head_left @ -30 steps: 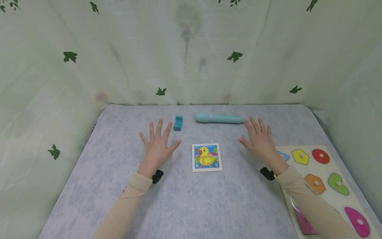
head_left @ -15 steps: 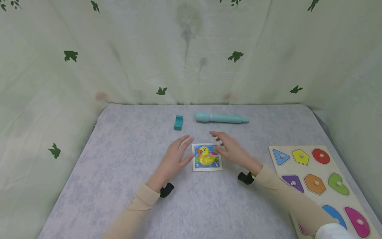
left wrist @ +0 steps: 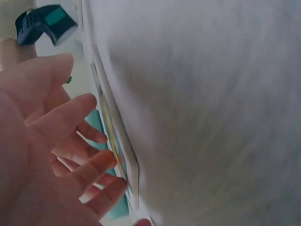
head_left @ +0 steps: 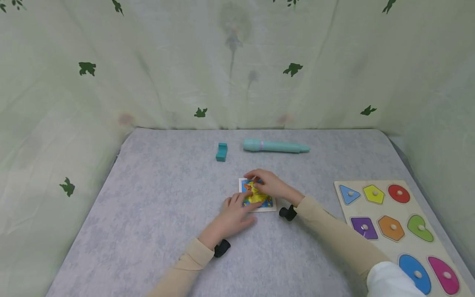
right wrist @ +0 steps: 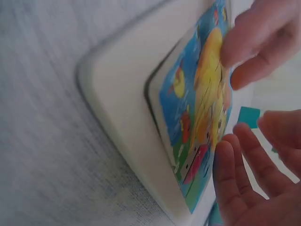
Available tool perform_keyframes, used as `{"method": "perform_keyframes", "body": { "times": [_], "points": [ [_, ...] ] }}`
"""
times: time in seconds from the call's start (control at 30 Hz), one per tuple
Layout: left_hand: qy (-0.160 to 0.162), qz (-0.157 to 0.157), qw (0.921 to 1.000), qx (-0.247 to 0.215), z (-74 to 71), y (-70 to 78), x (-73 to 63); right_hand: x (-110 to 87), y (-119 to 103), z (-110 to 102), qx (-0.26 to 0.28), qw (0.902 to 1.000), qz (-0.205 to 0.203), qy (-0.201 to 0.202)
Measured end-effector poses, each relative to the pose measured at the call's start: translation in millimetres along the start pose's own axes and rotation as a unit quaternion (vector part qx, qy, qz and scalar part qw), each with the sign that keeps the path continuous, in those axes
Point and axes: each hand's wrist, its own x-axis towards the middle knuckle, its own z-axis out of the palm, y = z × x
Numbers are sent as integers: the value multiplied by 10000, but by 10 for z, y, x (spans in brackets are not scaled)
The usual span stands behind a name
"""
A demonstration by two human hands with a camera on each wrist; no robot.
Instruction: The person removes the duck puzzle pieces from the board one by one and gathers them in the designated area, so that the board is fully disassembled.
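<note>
A small square jigsaw puzzle [head_left: 269,204] with a yellow duck picture and pale border lies mid-table. My left hand [head_left: 231,216] reaches over its lower left part with extended fingers, the fingertips right at the picture. From the right, my right hand [head_left: 273,184] arches over the top of the puzzle with bent, spread fingers. The right wrist view has the right hand [right wrist: 256,179] close over the picture [right wrist: 200,113], near the left hand's fingers [right wrist: 256,40]. In the left wrist view the left hand [left wrist: 56,146] is beside the puzzle's edge [left wrist: 124,141]. Part of the picture is hidden.
Behind the puzzle are a small teal notched block [head_left: 221,152] and a teal pen-shaped thing [head_left: 276,146]. A wooden peg puzzle board [head_left: 398,210] with coloured shapes lies at the right, partly under the right arm. A patterned curtain [head_left: 237,62] borders the table.
Both hands came inward from wide apart with spread fingers and now meet over the duck puzzle. The right arm has swung left, uncovering more of the peg board. The puzzle has stayed put.
</note>
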Motion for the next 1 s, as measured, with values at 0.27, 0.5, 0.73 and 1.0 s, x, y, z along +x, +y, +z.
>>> {"method": "perform_keyframes", "body": {
  "times": [0.27, 0.5, 0.73, 1.0],
  "points": [
    [-130, -171, 9995, 235, 50, 50, -31, 92, 51, 4, -110, 9998, 53, -170],
    [-126, -196, 9984, 509, 28, 73, -46, 94, 47, -38, 38, 9990, 360, -245],
    [-294, -341, 9974, 556, 35, 86, -22, 104, 81, -63, 200, 9984, 378, -366],
    [-288, -451, 9958, 746, 52, 120, 25, 101, 95, -89, 368, 9972, 416, -493]
  ]
}}
